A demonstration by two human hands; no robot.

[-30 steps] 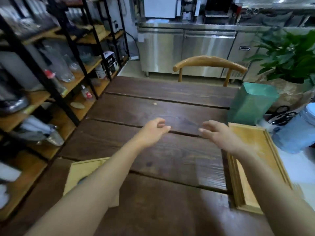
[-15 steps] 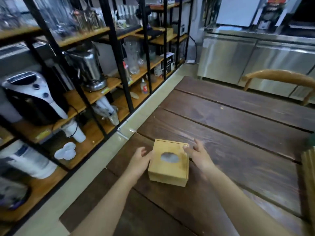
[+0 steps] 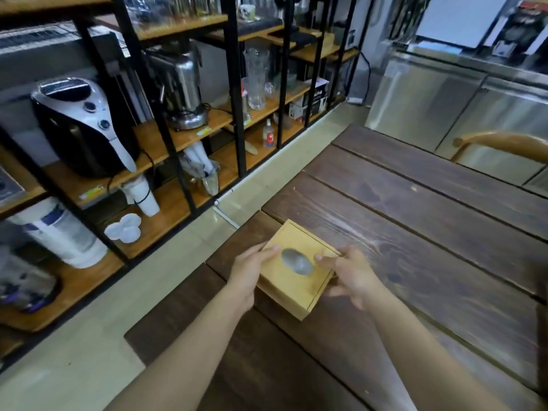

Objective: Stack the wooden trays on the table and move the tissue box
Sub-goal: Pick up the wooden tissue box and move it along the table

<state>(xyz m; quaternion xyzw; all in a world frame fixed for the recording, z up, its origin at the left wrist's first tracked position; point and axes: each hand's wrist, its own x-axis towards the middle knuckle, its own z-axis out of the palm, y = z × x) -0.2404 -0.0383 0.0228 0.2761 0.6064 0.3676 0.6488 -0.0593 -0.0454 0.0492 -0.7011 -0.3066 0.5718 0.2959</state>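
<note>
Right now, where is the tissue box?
The tissue box sits low in the head view, near the table's left edge, between the left hand and right hand.

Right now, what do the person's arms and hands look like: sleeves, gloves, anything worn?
Both forearms are bare up to the frame's bottom edge; no sleeve shows. The left hand and right hand are ungloved, with no watch, band or bracelet at either wrist. No rings can be made out on the fingers, though motion blur softens them. No cables, markings or tags anywhere on the arms.
</note>
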